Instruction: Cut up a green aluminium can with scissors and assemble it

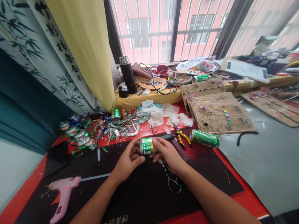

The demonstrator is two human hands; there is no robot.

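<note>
While both hands meet above the middle of the black mat (137, 196), the short green can (146, 147) lies sideways between them. The left hand (128, 160) is loosely curled, its fingers holding the can's silver-rimmed end; the right hand (168, 154) is partly closed, thumb and fingers gripping the opposite end. Scissors (174, 185) lie on the mat, below the right hand; whether that hand touches them, one cannot tell. On the mat's left part rests a pink glue gun (64, 193). At the mat's far edge, right of its middle, are yellow-and-black pliers (183, 139), with a longer green can (205, 138) just beside them. Beyond the mat's far left edge, cut metal strips (123, 129) cover the red desk (249, 199).
</note>
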